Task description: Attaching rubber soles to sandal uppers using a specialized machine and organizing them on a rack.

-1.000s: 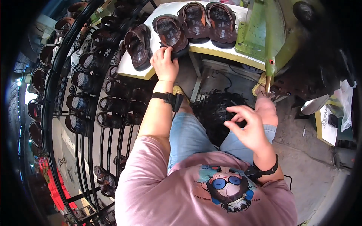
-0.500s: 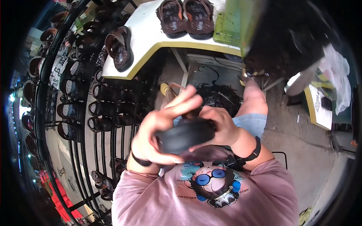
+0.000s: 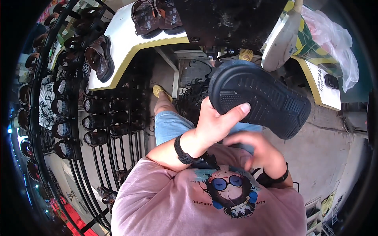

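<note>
My left hand [image 3: 214, 122] is closed on a dark sandal [image 3: 262, 96], its thumb pressed on the black treaded sole. The sole faces up and the sandal slants off to the right; its straps and upper side are hidden. Below it, my right hand [image 3: 258, 149] is apart from the sandal, blurred, with fingers and thumb spread and nothing visible in them. On the white table [image 3: 122, 35] ahead, a pair of brown sandals [image 3: 159, 19] stands side by side, and a single brown sandal [image 3: 99, 59] lies near the table's left corner.
A black metal rack [image 3: 78, 137] with several rows of sandals stands at my left. A large dark machine part [image 3: 236, 19] overhangs the table. Clear plastic bags [image 3: 330, 39] hang at the right, over another white tabletop [image 3: 328, 92]. Dark scraps [image 3: 193, 94] lie beneath the table.
The sandal was held in both hands close to my chest. Now it is raised forward and right in my left hand, sole up, and my right hand has let go. The view has shifted right.
</note>
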A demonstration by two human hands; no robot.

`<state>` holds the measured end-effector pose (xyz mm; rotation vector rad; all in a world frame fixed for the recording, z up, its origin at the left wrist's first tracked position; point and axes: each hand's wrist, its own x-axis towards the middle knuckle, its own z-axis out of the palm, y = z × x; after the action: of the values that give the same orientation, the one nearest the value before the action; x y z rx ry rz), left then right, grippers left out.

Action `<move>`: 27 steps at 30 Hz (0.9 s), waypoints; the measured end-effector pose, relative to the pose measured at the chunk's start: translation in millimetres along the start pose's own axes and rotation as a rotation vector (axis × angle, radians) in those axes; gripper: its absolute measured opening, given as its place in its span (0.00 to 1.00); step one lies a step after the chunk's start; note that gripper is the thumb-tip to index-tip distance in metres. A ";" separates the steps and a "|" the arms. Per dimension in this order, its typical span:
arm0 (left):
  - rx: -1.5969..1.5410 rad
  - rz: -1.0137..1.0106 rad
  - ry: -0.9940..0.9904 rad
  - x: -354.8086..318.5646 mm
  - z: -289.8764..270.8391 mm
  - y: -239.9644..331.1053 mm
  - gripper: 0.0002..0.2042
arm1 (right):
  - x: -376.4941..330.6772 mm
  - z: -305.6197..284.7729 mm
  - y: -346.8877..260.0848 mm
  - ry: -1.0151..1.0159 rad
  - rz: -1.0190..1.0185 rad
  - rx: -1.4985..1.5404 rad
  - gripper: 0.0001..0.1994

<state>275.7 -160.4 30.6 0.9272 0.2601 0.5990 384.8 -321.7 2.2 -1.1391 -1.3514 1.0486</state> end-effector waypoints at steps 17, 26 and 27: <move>-0.258 0.217 0.086 -17.1 -138.7 39.1 0.35 | 54.2 32.4 67.5 0.618 -0.218 0.961 0.33; 1.253 0.708 0.157 19.8 -91.4 158.9 0.46 | 113.4 32.1 18.0 0.427 -0.094 0.482 0.21; 1.348 0.654 -0.079 20.4 -89.5 158.8 0.40 | 118.9 28.9 14.6 0.380 -0.113 0.446 0.23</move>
<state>192.5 -16.4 108.0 2.3870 0.2778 0.9897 355.5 -202.1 5.3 -0.8604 -0.8194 0.9337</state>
